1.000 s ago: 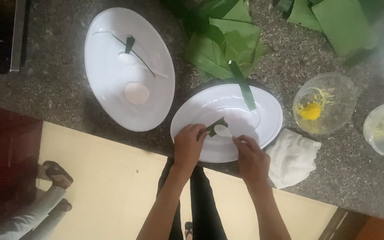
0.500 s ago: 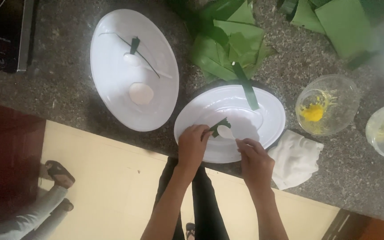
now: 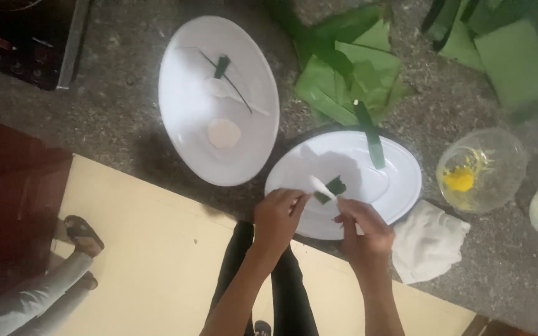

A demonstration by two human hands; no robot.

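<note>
head view: small white piece (image 3: pixel 320 185) with dark green leaf strip (image 3: pixel 333 188)

Speckled stone counter (image 3: pixel 126 93), white plates (image 3: pixel 188 106), leaves (image 3: pixel 344 81), cloth (image 3: pixel 428 242)

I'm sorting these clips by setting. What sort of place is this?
Most likely a home kitchen counter during food preparation. A speckled stone counter holds white oval plates, cut green leaves and a clear bowl with egg yolk. Both hands work a small leaf piece.

Glossy white plate (image 3: pixel 400 180), speckled stone counter (image 3: pixel 126 118)
</note>
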